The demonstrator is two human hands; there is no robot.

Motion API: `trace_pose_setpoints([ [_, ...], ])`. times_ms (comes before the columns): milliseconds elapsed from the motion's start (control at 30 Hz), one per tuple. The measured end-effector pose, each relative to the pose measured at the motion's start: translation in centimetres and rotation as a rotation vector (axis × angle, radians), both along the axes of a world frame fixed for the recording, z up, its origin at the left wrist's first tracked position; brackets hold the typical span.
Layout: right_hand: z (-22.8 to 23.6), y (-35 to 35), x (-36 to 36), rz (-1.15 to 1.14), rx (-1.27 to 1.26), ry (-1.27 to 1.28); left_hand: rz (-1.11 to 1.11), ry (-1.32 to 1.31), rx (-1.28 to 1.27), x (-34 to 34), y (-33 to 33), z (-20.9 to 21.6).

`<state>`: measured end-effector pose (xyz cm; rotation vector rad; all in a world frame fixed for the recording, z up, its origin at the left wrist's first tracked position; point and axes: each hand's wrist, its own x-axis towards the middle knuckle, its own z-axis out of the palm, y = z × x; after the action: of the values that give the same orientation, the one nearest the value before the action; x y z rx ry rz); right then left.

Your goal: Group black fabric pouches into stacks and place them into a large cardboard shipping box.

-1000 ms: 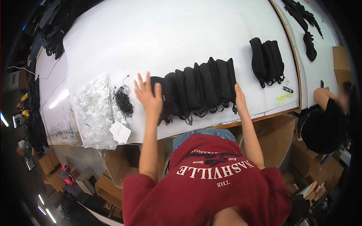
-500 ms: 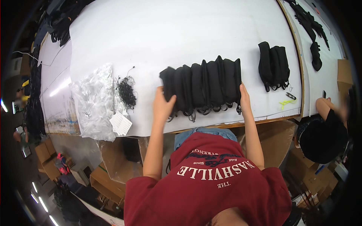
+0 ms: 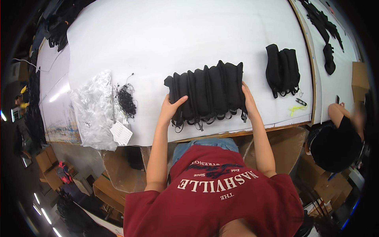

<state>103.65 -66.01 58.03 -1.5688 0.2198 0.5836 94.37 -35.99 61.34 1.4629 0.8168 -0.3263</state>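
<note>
A row of black fabric pouches stands packed side by side on the white table, with small loops and straps hanging along the near edge. My left hand grips the row's left end, its thumb laid over the front of the pouches and its other fingers mostly hidden behind them. Against the right end presses my right hand, its fingers along the outer side. Between them the two hands hold the row together. A smaller group of similar black pouches lies apart, farther right.
Left of the row lie a tangle of black cords, white printed tags and a heap of clear plastic bags. Small thread snips and a yellow-green strip lie near the right edge. Another person sits at right.
The row looks slightly narrower, pressed between my hands. My left thumb now reaches farther over the pouches. The whole view has shifted a little.
</note>
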Motion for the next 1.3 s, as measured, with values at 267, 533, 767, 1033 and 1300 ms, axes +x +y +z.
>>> trace_pose_setpoints([
  [267,0.3,0.7,-1.0,-0.025,0.216,0.3,-0.07,-0.05,-0.058,0.9,-2.6,0.4],
  [533,0.2,5.5,-3.7,-0.105,0.121,0.235,-0.041,-0.266,-0.101,-1.8,1.5,0.7],
  [767,6.3,16.3,-11.5,0.148,0.201,0.105,0.243,-0.434,0.11,-17.4,10.4,5.2],
  [1033,3.4,40.7,-37.9,1.113,-0.192,0.034,0.975,-0.216,0.048,-54.9,18.7,0.1],
  [1300,-25.1,61.9,-64.7,1.475,-0.102,0.381,1.435,-0.031,-0.031,-80.8,28.5,-26.7],
])
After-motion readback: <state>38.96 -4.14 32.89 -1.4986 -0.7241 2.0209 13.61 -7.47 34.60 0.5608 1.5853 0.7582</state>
